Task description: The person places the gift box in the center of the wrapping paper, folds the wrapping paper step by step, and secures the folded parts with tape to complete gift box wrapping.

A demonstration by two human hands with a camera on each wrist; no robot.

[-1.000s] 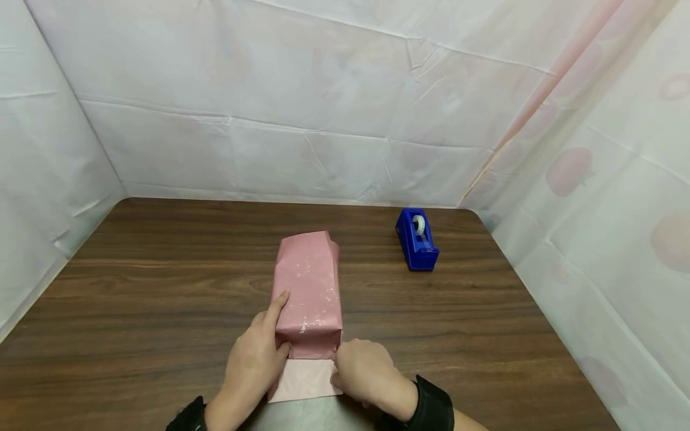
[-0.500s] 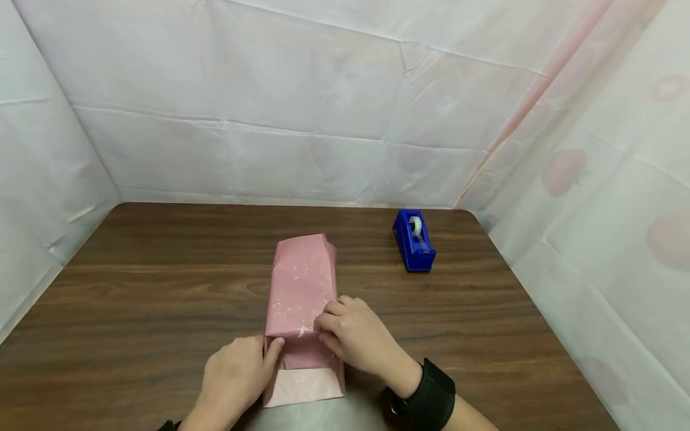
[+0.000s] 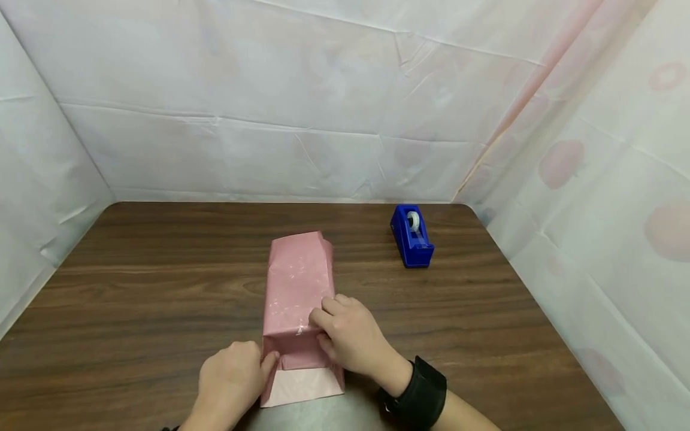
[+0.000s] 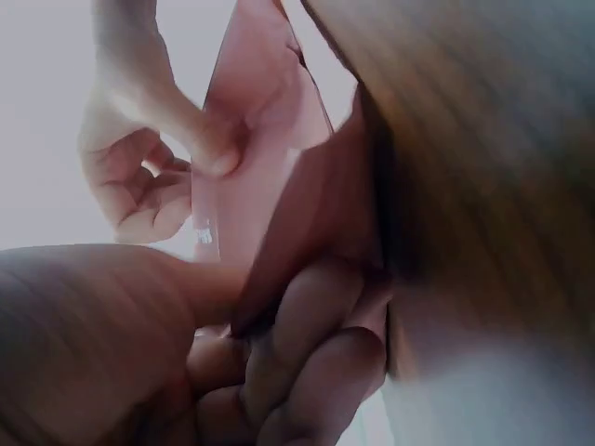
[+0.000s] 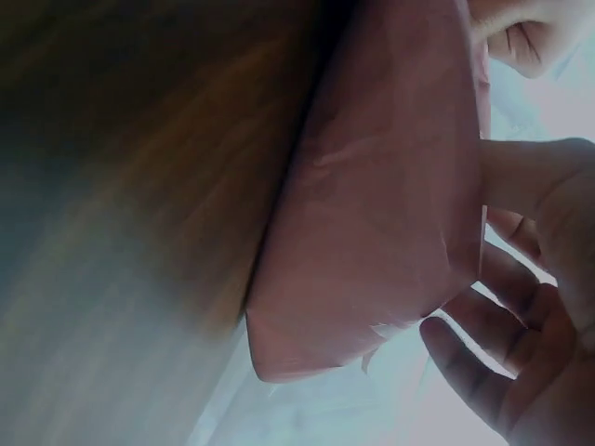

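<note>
A box-shaped package in glossy pink wrapping paper (image 3: 299,275) lies lengthwise on the table, its near end towards me. There the pink end panel is folded down, and a paler paper flap (image 3: 302,386) lies flat towards the front edge. My left hand (image 3: 229,377) pinches the side fold at the near left corner, thumb inside and fingers curled outside, as the left wrist view shows. My right hand (image 3: 353,338) rests at the top near edge: its thumb presses the end panel while its fingers lie loosely bent over the top. The right wrist view shows the creased pink side (image 5: 372,214).
A blue tape dispenser (image 3: 412,236) with a white roll stands at the back right of the brown wooden table (image 3: 162,287). Pale patterned curtains (image 3: 302,102) hang behind the table and along both sides. A black band (image 3: 417,392) is on the right wrist.
The right hand has moved from the near right corner up to the top near edge. The left hand has slid back from the top to the near left corner, and the side fold stands wider.
</note>
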